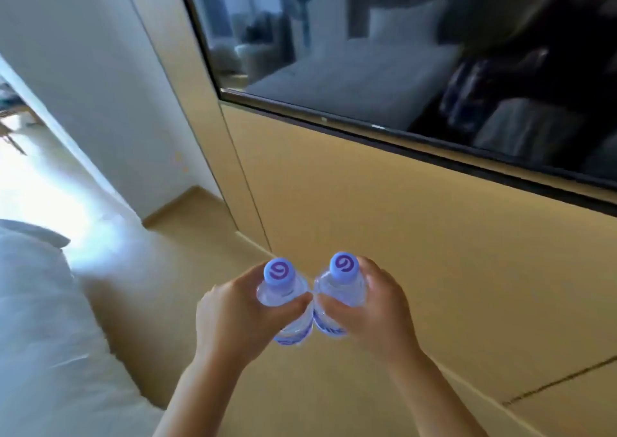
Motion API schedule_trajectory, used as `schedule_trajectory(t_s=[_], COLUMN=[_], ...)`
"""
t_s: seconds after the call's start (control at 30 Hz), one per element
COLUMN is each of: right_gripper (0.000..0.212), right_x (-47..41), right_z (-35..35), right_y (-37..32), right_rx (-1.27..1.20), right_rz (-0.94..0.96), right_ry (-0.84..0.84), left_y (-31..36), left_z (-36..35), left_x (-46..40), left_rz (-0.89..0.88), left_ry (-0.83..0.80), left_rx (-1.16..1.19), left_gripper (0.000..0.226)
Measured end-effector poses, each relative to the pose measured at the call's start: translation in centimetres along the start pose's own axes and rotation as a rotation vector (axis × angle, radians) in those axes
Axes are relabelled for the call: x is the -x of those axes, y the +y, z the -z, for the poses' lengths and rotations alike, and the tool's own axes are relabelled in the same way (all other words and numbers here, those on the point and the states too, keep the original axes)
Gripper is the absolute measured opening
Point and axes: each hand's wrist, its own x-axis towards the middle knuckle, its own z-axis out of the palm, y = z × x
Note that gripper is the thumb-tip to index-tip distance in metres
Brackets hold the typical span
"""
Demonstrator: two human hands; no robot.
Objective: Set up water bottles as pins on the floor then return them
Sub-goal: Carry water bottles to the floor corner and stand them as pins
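- Clear plastic left bottle (283, 294) and right bottle (340, 289), each with a pale blue cap bearing a purple swirl, are held upright side by side, touching at their shoulders.
- The left hand (233, 319) grips the left bottle; the right hand (377, 313) grips the right one, fingers curled round.
- Below the grip lies the wooden floor (200, 319).
- Beyond it stands a tan wall panel (400, 236) with a dark screen (400, 52).
- Left of the grip, white bedding (43, 319).

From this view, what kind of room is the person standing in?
Probably a hotel room or bedroom: white bedding lies at the left, a dark wall-mounted screen reflects a made bed, and the floor is wood.
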Motion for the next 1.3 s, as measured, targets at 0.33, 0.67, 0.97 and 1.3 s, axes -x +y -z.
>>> schedule_trajectory(t_s=[0.33, 0.67, 0.97, 1.3], right_gripper=[0.035, 0.036, 0.029, 0.031], right_x=[-5.5, -16.5, -29.4, -36.3], right_z=[-15.5, -25.9, -36.8, -52.9], right_y=[-8.3, -9.5, -12.4, -16.4], right_rx=[-0.054, 0.030, 0.005, -0.034], right_rz=[0.216, 0.319, 0.386, 0.381], right_ry=[-0.397, -0.605, -0.738, -0.834], left_y=[-12.8, -19.7, -26.4, -40.0], left_z=[9.7, 11.2, 12.9, 18.5], left_x=[-0.9, -10.3, -21.7, -30.8], left_rz=[0.328, 0.522, 0.642, 0.669], left_ry=[0.290, 0.278, 0.386, 0.416], left_rx=[-0.036, -0.021, 0.107, 0.053], left_gripper=[0.050, 0.034, 0.044, 0.048])
